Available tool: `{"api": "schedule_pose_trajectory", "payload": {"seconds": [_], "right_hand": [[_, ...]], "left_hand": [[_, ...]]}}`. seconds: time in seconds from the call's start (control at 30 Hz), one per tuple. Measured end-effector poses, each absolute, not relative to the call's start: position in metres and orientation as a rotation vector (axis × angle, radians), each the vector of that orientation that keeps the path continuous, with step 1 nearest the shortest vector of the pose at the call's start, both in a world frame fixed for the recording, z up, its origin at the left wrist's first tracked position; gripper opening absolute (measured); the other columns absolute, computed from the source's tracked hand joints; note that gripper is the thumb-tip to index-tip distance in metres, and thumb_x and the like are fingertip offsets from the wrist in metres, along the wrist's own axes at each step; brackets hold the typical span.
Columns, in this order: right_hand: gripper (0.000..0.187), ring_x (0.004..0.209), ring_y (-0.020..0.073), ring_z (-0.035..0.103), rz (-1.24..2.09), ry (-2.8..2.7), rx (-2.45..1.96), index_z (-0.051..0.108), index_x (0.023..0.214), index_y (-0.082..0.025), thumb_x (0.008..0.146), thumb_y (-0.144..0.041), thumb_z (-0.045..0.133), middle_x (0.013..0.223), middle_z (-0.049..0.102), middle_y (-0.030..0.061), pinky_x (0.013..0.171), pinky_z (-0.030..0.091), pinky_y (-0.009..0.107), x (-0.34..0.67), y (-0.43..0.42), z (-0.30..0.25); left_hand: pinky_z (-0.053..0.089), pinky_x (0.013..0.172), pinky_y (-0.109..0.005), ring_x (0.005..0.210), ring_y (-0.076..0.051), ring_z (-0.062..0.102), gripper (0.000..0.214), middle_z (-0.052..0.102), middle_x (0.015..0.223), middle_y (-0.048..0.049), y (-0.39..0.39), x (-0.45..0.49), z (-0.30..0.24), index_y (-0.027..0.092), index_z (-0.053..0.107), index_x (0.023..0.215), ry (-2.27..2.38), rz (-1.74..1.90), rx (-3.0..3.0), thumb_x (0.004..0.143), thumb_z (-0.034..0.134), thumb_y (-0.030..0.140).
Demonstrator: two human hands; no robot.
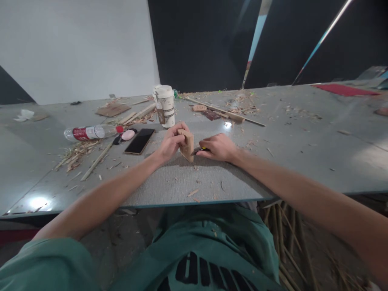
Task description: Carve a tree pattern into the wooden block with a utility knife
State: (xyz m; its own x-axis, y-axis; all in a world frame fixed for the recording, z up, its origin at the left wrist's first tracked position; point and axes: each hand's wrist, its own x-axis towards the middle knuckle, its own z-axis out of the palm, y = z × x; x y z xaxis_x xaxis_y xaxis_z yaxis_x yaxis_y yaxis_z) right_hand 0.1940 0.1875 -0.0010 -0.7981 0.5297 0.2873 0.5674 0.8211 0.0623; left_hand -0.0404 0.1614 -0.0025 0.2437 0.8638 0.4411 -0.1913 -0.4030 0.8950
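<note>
A small block of wood [188, 146] stands on edge just above the worktop, gripped at its upper left by my left hand [173, 142]. My right hand [218, 147] is closed around a utility knife [202, 149] with black and yellow on its handle. The knife's tip meets the lower right edge of the block, though I cannot tell how deep it sits. Beneath both hands lies a grey textured mat [169, 184] with a few wood shavings on it.
A lidded paper cup [165, 106] stands behind my left hand. To the left lie a phone [140, 141], a pink oval object [127, 135] and a plastic bottle [87, 132] on its side. Wood strips [224, 111] and shavings are scattered at the back. A red sheet [345, 89] lies far right.
</note>
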Motion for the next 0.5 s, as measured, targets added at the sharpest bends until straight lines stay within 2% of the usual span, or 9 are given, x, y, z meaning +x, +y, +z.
{"api": "schedule_pose_trajectory", "payload": {"seconds": [0.2,0.5], "right_hand": [[0.091,0.062,0.0168,0.050,-0.251,-2.723,-0.847,0.074,0.088,-0.018,0.104,-0.086,0.015,0.076,0.068,0.0094,0.062,0.015,0.035,0.1953,0.1829,-0.0009],[0.082,0.055,0.0151,0.044,-0.202,-2.804,-0.858,0.075,0.084,-0.018,0.109,-0.076,0.023,0.069,0.068,0.0078,0.062,0.014,0.036,0.1921,0.1880,0.0006]], "left_hand": [[0.030,0.057,-0.029,0.065,-0.013,0.043,0.020,0.048,0.073,0.0020,0.1617,-0.0411,-0.0028,0.021,0.057,0.078,0.674,1.346,1.530,0.060,0.058,0.012],[0.030,0.057,-0.029,0.065,-0.013,0.042,0.021,0.048,0.071,0.0024,0.1607,-0.0380,0.0001,0.021,0.057,0.077,0.688,1.369,1.524,0.057,0.058,0.013]]}}
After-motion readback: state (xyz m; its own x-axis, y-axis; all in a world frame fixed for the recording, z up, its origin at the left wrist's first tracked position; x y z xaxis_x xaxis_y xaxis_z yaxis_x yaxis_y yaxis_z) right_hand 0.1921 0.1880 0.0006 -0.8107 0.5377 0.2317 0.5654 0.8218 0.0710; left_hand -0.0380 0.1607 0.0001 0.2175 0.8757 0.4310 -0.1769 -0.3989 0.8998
